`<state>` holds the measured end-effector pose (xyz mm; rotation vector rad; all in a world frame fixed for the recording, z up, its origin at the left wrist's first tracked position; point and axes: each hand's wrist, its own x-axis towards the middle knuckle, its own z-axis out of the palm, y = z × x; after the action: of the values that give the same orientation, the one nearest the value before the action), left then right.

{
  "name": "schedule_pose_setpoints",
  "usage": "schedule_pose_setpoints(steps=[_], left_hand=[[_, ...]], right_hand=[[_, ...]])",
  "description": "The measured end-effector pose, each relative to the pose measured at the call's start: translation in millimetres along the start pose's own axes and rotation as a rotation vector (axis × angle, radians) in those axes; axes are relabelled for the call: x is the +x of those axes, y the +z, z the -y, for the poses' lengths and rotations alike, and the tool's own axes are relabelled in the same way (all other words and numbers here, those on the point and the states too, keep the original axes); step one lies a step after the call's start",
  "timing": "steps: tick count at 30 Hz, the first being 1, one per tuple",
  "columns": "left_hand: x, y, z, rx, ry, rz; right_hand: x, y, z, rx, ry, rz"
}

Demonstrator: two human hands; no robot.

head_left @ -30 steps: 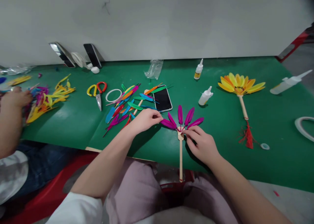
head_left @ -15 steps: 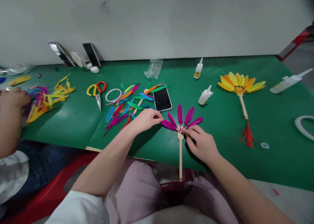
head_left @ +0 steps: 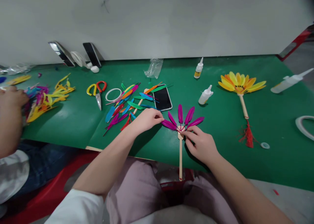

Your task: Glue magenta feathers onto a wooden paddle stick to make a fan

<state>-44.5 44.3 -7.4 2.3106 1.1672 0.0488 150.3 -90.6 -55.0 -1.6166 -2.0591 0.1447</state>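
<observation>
Between my hands lies a wooden fan handle (head_left: 181, 155), its stick reaching past the table's front edge. Several magenta feathers (head_left: 180, 113) spread out from its wide head. My left hand (head_left: 150, 119) pinches the outer tip of the leftmost magenta feather (head_left: 169, 125). At the handle's head, the fingertips of my right hand (head_left: 201, 142) press on the feather quills; its thumb is bent below the index finger. Left of the handle, loose coloured feathers (head_left: 126, 101) lie in a pile, partly over a phone (head_left: 162, 98).
Two small glue bottles (head_left: 205, 95) stand behind my right hand. A finished yellow feather fan (head_left: 241, 85) with a red tassel lies to the right, near a larger bottle (head_left: 287, 82). Scissors (head_left: 98, 93) lie left of the pile. A co-worker's hand (head_left: 12, 98) handles feathers at far left.
Almost nothing differs. My right hand's fingertips have shifted very slightly at the handle's head; my left hand keeps its pinch on the feather.
</observation>
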Motion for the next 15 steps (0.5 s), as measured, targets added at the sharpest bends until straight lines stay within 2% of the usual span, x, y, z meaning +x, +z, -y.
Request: schedule_pose_setpoints(steps=[15], left_hand=[[-1.8, -1.3, 0.2, 0.031, 0.008, 0.023]], right_hand=[[-0.1, -0.1, -0.3, -0.019, -0.025, 0.025]])
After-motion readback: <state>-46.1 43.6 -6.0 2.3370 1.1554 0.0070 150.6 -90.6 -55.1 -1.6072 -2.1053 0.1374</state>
